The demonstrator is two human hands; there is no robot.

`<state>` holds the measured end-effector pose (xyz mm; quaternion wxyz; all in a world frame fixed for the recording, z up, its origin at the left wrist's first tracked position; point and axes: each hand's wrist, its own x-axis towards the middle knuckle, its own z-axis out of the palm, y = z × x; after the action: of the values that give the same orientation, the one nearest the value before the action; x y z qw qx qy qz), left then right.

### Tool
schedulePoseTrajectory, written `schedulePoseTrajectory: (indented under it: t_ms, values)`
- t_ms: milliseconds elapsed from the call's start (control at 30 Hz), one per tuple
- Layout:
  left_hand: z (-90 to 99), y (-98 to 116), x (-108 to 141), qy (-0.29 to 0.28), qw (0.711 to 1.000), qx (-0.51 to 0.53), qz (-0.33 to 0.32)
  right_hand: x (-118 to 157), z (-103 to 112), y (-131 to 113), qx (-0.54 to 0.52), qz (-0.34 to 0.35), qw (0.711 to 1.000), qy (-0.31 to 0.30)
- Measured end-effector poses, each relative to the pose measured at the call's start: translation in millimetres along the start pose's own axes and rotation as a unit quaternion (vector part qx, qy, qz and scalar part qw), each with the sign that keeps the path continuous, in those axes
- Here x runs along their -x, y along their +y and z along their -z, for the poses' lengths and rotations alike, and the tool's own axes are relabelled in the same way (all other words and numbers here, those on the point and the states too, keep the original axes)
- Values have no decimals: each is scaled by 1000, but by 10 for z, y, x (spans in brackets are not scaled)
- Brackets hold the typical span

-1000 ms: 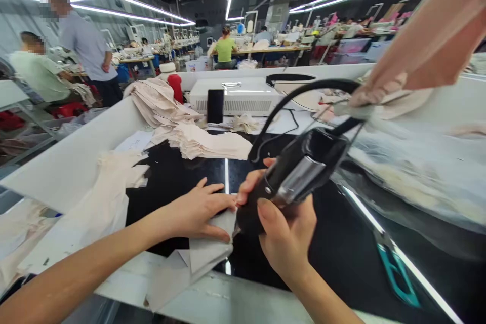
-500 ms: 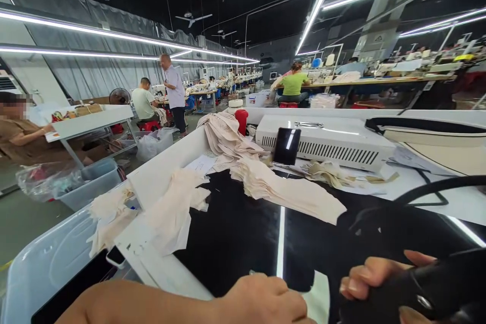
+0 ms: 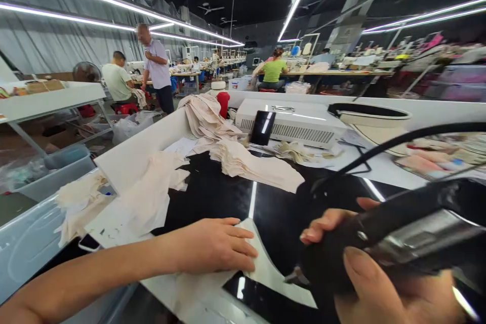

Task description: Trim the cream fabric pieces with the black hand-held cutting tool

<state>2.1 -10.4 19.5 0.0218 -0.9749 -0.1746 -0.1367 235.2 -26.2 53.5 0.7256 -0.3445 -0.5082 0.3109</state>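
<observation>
My left hand reaches in from the left and lies flat, fingers stretched out, on a pale curved fabric piece. This piece rests on the glossy black tabletop. My right hand is wrapped round a black corded hand tool with a silvery section on its body. The tool's small metal tip is close to the fabric's right edge; whether it touches is unclear. Its exact kind does not show. A stack of cream fabric pieces lies further back on the black surface.
More cream fabric lies at the left over a white board. A phone or tablet leans against a white slotted box. The tool's black cable arches over the right side. A translucent bin stands at the left; people sit at machines beyond.
My left hand has gone from curled at the bottom edge to flat on the pale fabric. The tool in my right hand has come further into view, and the view has shifted right.
</observation>
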Motion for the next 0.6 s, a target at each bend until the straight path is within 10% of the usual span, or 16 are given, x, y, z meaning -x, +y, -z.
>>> schedulePoseTrajectory:
  t_ms: [600]
  values:
    - [-191, -25, -219, 19, 987, 36, 156, 88, -21, -131, -44, -15, 998, -41]
